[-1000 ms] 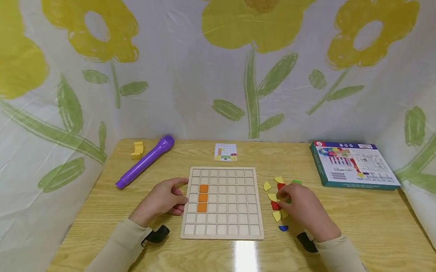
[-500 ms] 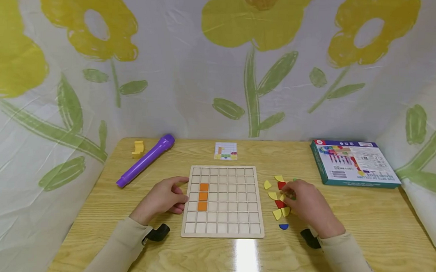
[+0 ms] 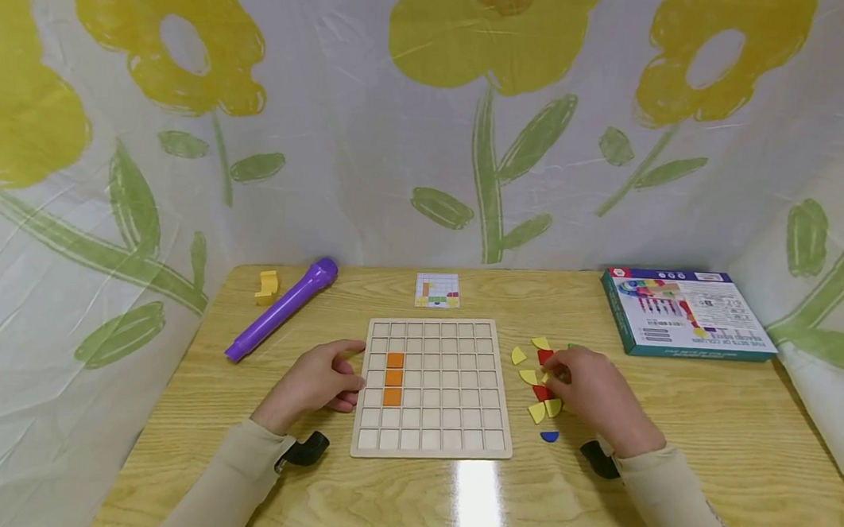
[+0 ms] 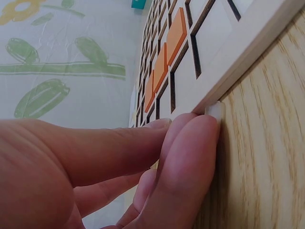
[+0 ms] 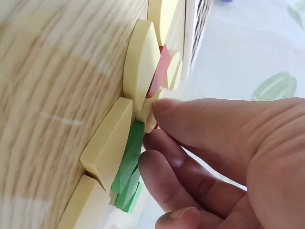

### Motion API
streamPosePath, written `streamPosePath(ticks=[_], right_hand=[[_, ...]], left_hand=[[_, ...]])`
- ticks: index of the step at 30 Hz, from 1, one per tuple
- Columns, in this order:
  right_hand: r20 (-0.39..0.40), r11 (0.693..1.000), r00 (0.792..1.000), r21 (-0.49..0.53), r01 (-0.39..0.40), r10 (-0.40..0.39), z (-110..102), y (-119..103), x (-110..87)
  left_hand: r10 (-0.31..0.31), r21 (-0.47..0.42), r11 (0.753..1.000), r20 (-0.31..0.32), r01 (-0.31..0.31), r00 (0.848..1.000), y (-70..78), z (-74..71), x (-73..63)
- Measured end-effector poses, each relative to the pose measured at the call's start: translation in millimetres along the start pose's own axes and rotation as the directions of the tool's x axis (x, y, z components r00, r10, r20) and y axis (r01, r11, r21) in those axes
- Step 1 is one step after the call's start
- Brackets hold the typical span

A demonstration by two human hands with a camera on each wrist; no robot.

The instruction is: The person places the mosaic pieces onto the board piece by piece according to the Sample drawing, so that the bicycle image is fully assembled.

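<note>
On a wood-grain desk (image 3: pixel 352 499), the right hand (image 3: pixel 597 394) pinched a yellow piece (image 5: pixel 149 114) between its fingertips, between grid board (image 3: pixel 452 398) and desk's right edge; the left hand (image 3: pixel 311 383), fingers apart, touched the board

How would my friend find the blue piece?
Look for the wooden grid board. Right of it lie loose yellow, red and green pieces; go to the near end. The blue piece there is a half circle, the only blue one showing.
</note>
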State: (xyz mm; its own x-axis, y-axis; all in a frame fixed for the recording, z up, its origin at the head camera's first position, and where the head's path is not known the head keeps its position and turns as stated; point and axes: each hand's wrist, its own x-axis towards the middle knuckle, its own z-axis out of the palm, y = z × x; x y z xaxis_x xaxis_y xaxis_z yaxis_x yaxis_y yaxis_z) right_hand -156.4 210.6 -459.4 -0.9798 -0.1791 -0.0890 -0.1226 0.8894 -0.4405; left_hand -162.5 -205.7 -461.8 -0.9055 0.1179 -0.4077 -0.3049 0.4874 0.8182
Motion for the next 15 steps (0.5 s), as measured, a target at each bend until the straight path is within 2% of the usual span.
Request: streamPosePath(ticks=[8,15], right_hand=[[0.011,1.000,1.000,-0.007,-0.016,0.016,0.7,-0.3,0.0],[0.011,1.000,1.000,-0.002,-0.017,0.017,1.1,-1.0,1.1]], left_hand=[[-0.008,0.002,1.000,0.001,0.008,1.000,-1.6,0.5,-0.7],[0.011,-0.007,1.000,0.011,-0.011,1.000,-1.9,-1.7,0.3]])
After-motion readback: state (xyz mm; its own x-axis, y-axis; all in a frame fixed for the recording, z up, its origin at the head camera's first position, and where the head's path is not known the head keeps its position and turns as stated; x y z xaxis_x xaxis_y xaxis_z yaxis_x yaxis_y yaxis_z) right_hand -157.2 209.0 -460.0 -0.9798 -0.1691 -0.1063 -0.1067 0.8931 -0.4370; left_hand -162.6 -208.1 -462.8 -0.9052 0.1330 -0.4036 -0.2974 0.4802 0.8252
